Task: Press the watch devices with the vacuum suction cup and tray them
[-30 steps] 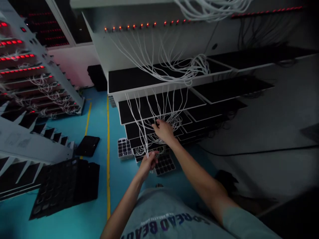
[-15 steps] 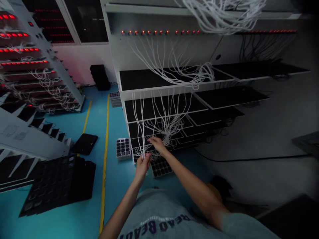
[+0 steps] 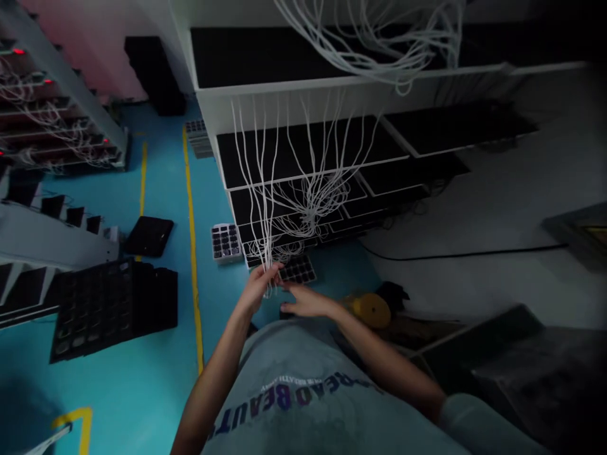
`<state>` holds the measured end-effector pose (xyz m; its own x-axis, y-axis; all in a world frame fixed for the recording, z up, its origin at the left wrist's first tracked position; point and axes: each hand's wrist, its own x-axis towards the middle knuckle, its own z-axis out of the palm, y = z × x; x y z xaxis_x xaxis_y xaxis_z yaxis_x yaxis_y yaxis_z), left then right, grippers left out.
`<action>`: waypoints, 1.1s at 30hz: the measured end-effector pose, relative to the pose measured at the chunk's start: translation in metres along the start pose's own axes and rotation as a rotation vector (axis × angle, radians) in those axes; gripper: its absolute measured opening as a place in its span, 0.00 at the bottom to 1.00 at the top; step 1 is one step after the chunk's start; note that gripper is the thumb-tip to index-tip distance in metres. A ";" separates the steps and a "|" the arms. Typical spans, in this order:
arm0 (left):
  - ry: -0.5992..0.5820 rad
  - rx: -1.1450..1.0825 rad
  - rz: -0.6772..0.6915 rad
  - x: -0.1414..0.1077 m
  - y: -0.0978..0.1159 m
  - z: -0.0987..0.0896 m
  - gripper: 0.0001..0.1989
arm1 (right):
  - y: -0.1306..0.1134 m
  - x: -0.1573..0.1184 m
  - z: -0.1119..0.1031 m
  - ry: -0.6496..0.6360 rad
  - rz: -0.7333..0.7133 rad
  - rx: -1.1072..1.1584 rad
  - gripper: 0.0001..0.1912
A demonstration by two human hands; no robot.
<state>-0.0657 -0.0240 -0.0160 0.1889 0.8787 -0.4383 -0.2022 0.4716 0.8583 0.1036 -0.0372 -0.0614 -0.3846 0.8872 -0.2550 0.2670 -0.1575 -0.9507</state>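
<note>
Closest in view, a grey-blue T-shirt [image 3: 294, 385] with dark lettering is filling the bottom of the frame, and a yellow round object [image 3: 372, 310] is sitting beyond the right forearm. Just ahead of the chest, the left hand [image 3: 257, 289] is closed around a bunch of white cables [image 3: 268, 253], gathering the strands where they are hanging together. The right hand [image 3: 308, 302] is open, its fingers spread and holding nothing, just beside the left hand and apart from the cables. The cables are running up from that grip, fanning over stacked black boards [image 3: 294, 148] with white edges on a rack. A black grid tray [image 3: 298, 270] is lying just past the hands, and a white-framed socket tray [image 3: 226, 243] is resting on the blue floor [image 3: 156, 208] beside the rack. Further left, a yellow floor line [image 3: 192, 253] is running between the rack and a dark grid mat [image 3: 104, 309], while a black cable [image 3: 455, 257] is crossing the grey floor on the right.
</note>
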 end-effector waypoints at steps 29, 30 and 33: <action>0.071 0.015 -0.042 -0.004 -0.038 -0.011 0.24 | 0.040 -0.004 0.054 -0.042 0.057 0.008 0.10; 0.063 0.024 -0.039 -0.003 -0.038 -0.009 0.25 | 0.038 -0.007 0.051 -0.074 0.042 -0.041 0.09; 0.055 0.046 -0.007 0.002 -0.038 -0.004 0.27 | 0.031 -0.005 0.023 -0.143 0.001 -0.120 0.04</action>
<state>-0.0618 -0.0400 -0.0507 0.1368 0.8787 -0.4574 -0.1562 0.4751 0.8659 0.0934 -0.0568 -0.0936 -0.5033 0.8152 -0.2866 0.3675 -0.0983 -0.9248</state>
